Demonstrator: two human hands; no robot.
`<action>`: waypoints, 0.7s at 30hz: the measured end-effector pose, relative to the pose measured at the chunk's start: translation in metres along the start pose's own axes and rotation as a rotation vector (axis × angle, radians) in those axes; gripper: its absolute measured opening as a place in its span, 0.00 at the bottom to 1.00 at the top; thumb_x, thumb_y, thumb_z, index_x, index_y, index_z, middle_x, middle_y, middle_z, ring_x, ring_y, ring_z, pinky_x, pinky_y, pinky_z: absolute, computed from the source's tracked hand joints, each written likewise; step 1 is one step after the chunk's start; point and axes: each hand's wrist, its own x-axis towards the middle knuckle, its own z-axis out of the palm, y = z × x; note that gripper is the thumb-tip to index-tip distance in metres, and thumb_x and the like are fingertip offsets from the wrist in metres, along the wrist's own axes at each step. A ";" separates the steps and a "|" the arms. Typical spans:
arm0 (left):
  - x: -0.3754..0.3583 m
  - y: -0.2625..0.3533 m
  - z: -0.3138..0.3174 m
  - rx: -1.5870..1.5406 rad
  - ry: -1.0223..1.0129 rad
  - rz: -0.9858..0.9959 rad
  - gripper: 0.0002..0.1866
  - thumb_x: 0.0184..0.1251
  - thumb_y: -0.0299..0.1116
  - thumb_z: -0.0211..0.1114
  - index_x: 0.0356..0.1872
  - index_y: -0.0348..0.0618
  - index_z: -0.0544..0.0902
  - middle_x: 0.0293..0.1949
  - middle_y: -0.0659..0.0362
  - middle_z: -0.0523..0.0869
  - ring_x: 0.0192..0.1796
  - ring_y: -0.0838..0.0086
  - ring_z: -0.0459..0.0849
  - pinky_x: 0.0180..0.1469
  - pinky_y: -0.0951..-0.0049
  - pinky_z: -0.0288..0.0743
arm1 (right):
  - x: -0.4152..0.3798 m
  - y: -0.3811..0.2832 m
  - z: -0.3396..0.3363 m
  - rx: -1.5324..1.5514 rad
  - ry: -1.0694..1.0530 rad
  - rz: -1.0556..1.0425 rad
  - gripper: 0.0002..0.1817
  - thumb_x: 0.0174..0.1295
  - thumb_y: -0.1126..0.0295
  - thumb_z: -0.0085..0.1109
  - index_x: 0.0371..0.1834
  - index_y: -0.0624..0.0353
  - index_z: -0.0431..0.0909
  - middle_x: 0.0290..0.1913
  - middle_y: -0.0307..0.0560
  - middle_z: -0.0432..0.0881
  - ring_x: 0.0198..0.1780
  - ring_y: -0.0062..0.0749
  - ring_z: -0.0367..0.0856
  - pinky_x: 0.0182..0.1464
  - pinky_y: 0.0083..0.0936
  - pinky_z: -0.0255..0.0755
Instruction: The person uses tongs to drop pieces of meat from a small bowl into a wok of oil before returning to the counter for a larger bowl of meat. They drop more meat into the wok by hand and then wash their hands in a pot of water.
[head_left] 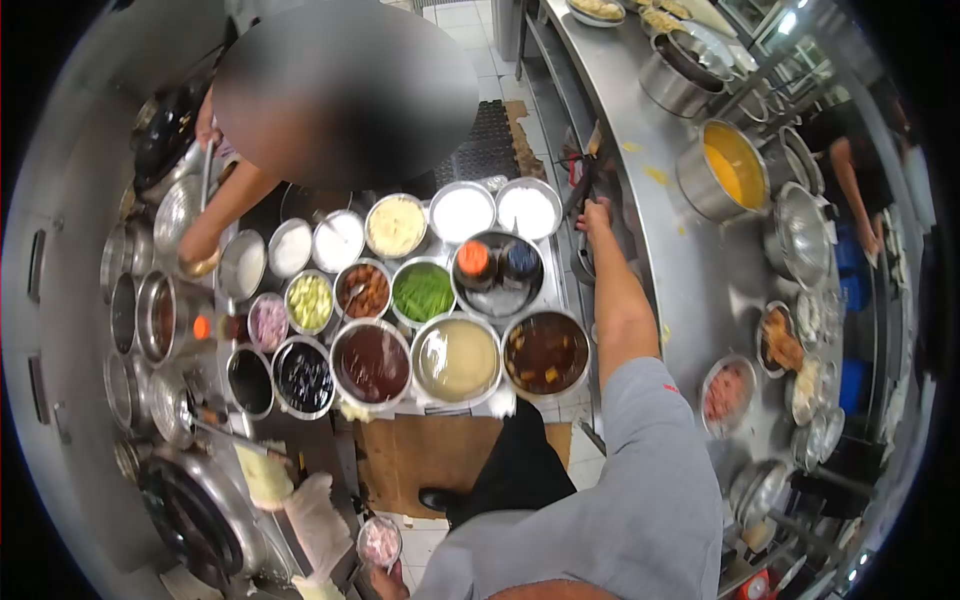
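Note:
My left hand [388, 580] is at the bottom edge, closed around a small bowl of pink raw meat [380, 542]. My right arm reaches forward to the counter's near edge, where my right hand [596, 214] is closed beside a long dark object [580, 188]; what lies inside its fingers is too small to tell. Left of that hand are metal containers of white powder [526, 208] and a round pan [512, 300] holding bottles, one orange-capped. Nearer my body are containers of red-brown sauce [370, 364], pale liquid [457, 360] and dark broth [546, 352].
A co-worker's arm [235, 205] reaches over the left side of the containers. Woks and a ladle [235, 435] are at left. The right counter [640, 180] carries a pot of yellow liquid [735, 170] and bowls. Another person's arm [850, 185] shows at far right.

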 end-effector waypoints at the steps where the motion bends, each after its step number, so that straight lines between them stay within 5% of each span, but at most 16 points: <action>1: 0.001 0.004 0.011 0.015 0.019 -0.006 0.15 0.69 0.36 0.56 0.51 0.42 0.71 0.52 0.52 0.77 0.51 0.61 0.80 0.51 0.59 0.81 | 0.038 0.011 0.012 -0.059 0.047 -0.048 0.25 0.63 0.68 0.59 0.64 0.54 0.66 0.38 0.48 0.79 0.24 0.27 0.78 0.21 0.28 0.78; 5: 0.003 0.014 0.045 0.065 0.076 -0.026 0.17 0.68 0.38 0.56 0.54 0.42 0.70 0.53 0.52 0.76 0.53 0.59 0.79 0.51 0.58 0.81 | 0.168 0.038 0.053 -0.092 0.132 -0.232 0.27 0.62 0.68 0.60 0.65 0.52 0.65 0.36 0.45 0.78 0.22 0.26 0.75 0.20 0.27 0.77; 9: 0.002 0.014 0.055 0.082 0.087 -0.042 0.19 0.68 0.40 0.57 0.56 0.43 0.70 0.54 0.52 0.76 0.54 0.58 0.79 0.52 0.57 0.80 | 0.170 0.010 0.051 -0.012 -0.142 -0.171 0.21 0.62 0.64 0.64 0.56 0.53 0.70 0.32 0.41 0.78 0.21 0.25 0.75 0.19 0.26 0.76; 11: -0.004 0.011 0.050 0.068 0.077 -0.037 0.21 0.68 0.41 0.57 0.57 0.43 0.70 0.55 0.52 0.76 0.55 0.57 0.79 0.52 0.56 0.80 | 0.160 0.005 0.055 -0.054 -0.005 -0.322 0.18 0.63 0.61 0.63 0.53 0.55 0.72 0.31 0.43 0.79 0.23 0.25 0.79 0.20 0.24 0.76; 13: -0.012 0.006 0.042 0.022 0.060 -0.011 0.22 0.68 0.41 0.57 0.59 0.43 0.70 0.55 0.52 0.76 0.55 0.56 0.78 0.52 0.56 0.80 | 0.129 -0.006 0.069 -0.187 0.157 -0.617 0.18 0.64 0.60 0.63 0.51 0.56 0.72 0.31 0.45 0.80 0.24 0.26 0.81 0.20 0.22 0.76; 15: -0.014 -0.003 0.029 -0.030 0.027 0.023 0.21 0.68 0.42 0.56 0.57 0.43 0.70 0.55 0.51 0.76 0.55 0.55 0.79 0.51 0.54 0.80 | 0.074 -0.035 0.063 0.178 -0.075 -0.524 0.18 0.64 0.59 0.63 0.47 0.62 0.74 0.32 0.51 0.82 0.22 0.28 0.82 0.20 0.23 0.76; 16: -0.014 -0.008 0.022 -0.055 0.005 0.037 0.20 0.69 0.42 0.56 0.55 0.42 0.70 0.55 0.51 0.76 0.54 0.55 0.80 0.50 0.53 0.81 | 0.004 -0.074 0.048 0.139 0.033 -0.521 0.19 0.65 0.58 0.62 0.46 0.63 0.74 0.36 0.52 0.82 0.23 0.30 0.83 0.22 0.28 0.74; 17: -0.033 0.014 0.042 -0.087 0.030 0.020 0.18 0.69 0.39 0.55 0.53 0.40 0.69 0.56 0.49 0.76 0.53 0.56 0.81 0.49 0.55 0.82 | -0.004 -0.083 0.038 -0.172 0.274 -0.856 0.17 0.63 0.61 0.63 0.48 0.62 0.75 0.38 0.51 0.83 0.27 0.31 0.85 0.26 0.28 0.76; 18: -0.030 0.011 0.036 -0.188 0.023 0.013 0.15 0.69 0.36 0.54 0.51 0.38 0.71 0.53 0.48 0.77 0.53 0.58 0.82 0.49 0.58 0.82 | -0.083 -0.127 0.016 -0.029 0.014 -0.636 0.19 0.63 0.59 0.63 0.49 0.61 0.75 0.38 0.52 0.84 0.34 0.38 0.86 0.33 0.32 0.78; 19: -0.032 0.004 0.023 -0.187 0.042 0.043 0.13 0.69 0.33 0.53 0.49 0.36 0.73 0.49 0.48 0.80 0.49 0.61 0.84 0.47 0.61 0.84 | -0.153 -0.158 -0.002 -0.005 0.014 -0.674 0.21 0.63 0.56 0.63 0.48 0.62 0.76 0.34 0.53 0.84 0.34 0.44 0.85 0.38 0.36 0.77; 21: -0.042 0.008 0.014 -0.223 0.126 0.058 0.11 0.68 0.30 0.53 0.46 0.33 0.74 0.43 0.50 0.82 0.41 0.63 0.87 0.42 0.65 0.86 | -0.178 -0.181 -0.033 -0.430 0.207 -1.077 0.20 0.65 0.54 0.60 0.41 0.63 0.79 0.29 0.52 0.83 0.34 0.48 0.83 0.38 0.38 0.75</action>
